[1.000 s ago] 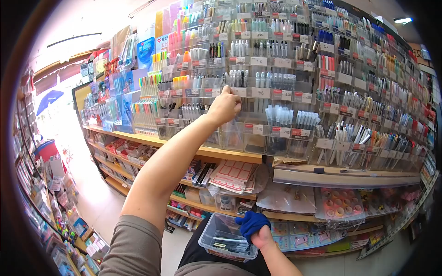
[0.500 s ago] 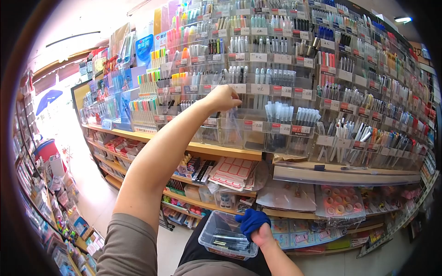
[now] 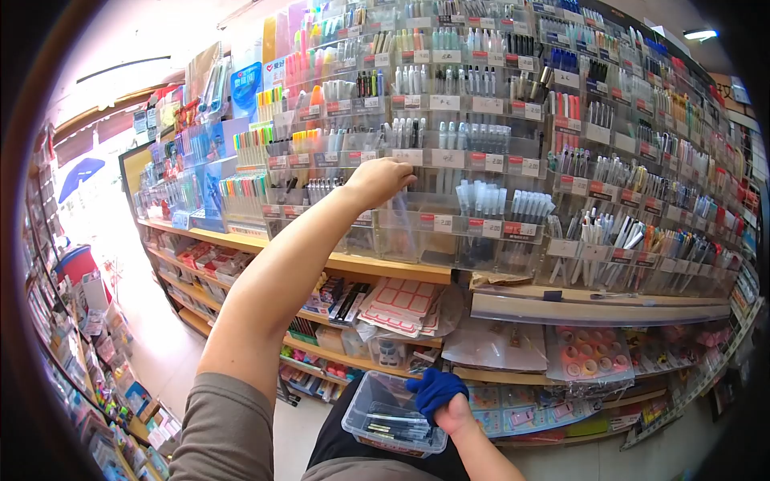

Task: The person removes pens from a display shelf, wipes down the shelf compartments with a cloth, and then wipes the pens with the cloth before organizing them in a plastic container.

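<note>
Some slim pens (image 3: 397,427) lie loose in the clear plastic tub (image 3: 359,398), low in front of the person's dark trousers (image 3: 332,422); many more stand upright in the tiered acrylic pen rack (image 3: 401,243), so part of the pen stock is in the tub and much is in the rack; how many are in the tub, and whether that is all of them, cannot be told; the left hand (image 3: 378,180) is raised to the rack, its fingers partly curled near the price label (image 3: 407,157), just below the upright dark-and-white pens (image 3: 405,131); whether it grasps a pen or only touches the rack edge cannot be told; the right hand (image 3: 455,413) is clenched on a bunched blue cloth (image 3: 435,390) beside the tub's rim; whether it also grips that rim is hidden
</note>
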Demonstrator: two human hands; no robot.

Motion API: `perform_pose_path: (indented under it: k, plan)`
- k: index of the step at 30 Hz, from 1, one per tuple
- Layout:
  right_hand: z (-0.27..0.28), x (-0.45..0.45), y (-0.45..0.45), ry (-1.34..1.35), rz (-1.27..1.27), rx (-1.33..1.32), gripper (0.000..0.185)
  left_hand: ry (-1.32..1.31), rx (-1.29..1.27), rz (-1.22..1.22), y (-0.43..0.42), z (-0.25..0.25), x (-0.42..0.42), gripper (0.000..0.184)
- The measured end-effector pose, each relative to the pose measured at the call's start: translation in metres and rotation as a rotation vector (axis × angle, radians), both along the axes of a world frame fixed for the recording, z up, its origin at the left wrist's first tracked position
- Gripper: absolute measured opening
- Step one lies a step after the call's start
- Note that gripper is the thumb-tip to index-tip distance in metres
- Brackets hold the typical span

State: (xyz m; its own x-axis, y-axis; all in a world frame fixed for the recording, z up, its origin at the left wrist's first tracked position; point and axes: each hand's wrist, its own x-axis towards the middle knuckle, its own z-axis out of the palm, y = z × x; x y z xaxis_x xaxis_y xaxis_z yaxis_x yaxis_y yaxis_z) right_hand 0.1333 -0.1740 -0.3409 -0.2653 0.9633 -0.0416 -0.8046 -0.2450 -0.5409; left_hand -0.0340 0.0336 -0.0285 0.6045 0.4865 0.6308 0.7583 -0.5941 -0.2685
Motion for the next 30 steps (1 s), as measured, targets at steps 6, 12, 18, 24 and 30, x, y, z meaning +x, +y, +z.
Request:
perform_pose_path:
  k: [6,12,18,24,30]
  plan:
    - [-0.004,-0.001,0.003,-0.059,-0.025,-0.018,0.017,-0.117,0.154,-0.100,0.000,0.004,0.000,0.023]
    - [-0.005,-0.004,0.004,-0.084,-0.006,0.042,0.017,-0.221,0.184,-0.146,-0.001,0.011,0.004,0.023]
    - [-0.010,-0.002,0.005,-0.106,-0.018,0.016,0.016,-0.279,0.274,-0.153,0.002,0.028,0.002,0.024]
    - [0.000,-0.006,0.002,-0.067,-0.008,-0.037,0.017,-0.466,0.333,-0.126,0.005,0.049,-0.009,0.025]
    - [-0.011,0.000,0.004,-0.044,0.013,0.026,0.016,-0.660,0.399,-0.008,-0.002,0.059,-0.027,0.028]
